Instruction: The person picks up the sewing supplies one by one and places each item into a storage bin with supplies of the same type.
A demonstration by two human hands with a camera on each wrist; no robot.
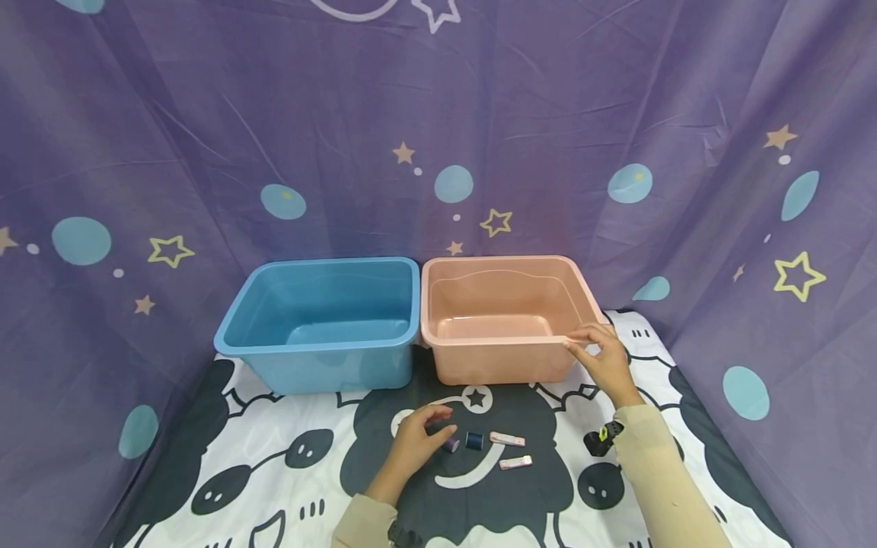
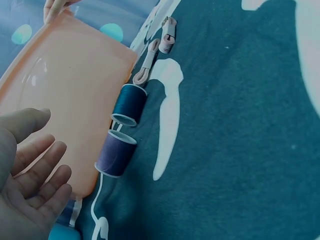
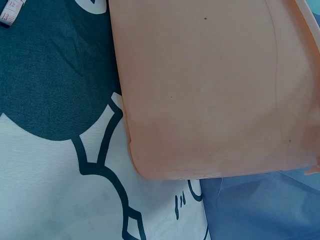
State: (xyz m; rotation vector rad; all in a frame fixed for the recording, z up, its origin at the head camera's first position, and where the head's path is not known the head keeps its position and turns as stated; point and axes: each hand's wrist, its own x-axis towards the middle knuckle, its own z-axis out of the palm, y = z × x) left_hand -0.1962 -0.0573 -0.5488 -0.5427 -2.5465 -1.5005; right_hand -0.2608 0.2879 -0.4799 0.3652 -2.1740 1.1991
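Observation:
My right hand (image 1: 603, 364) pinches the front rim of the peach plastic tub (image 1: 507, 361) near its right corner, thumb outside. The right wrist view shows mostly the tub's side, with that hand almost wholly out of frame. Low over the cloth, my left hand (image 1: 415, 443) has relaxed, parted fingers and holds nothing. Nearest to it lies a purple thread spool (image 2: 116, 153), partly hidden by the fingers in the head view. Beside that spool is a dark blue thread spool (image 1: 474, 441). Two folded measuring tapes (image 1: 507, 439) lie to its right, one in front of the other.
A blue plastic tub (image 1: 318, 371) stands left of the peach one, their rims side by side. Both rest on a black-and-white patterned cloth (image 1: 288, 495). A purple curtain (image 1: 548, 91) with stars hangs behind and along both sides.

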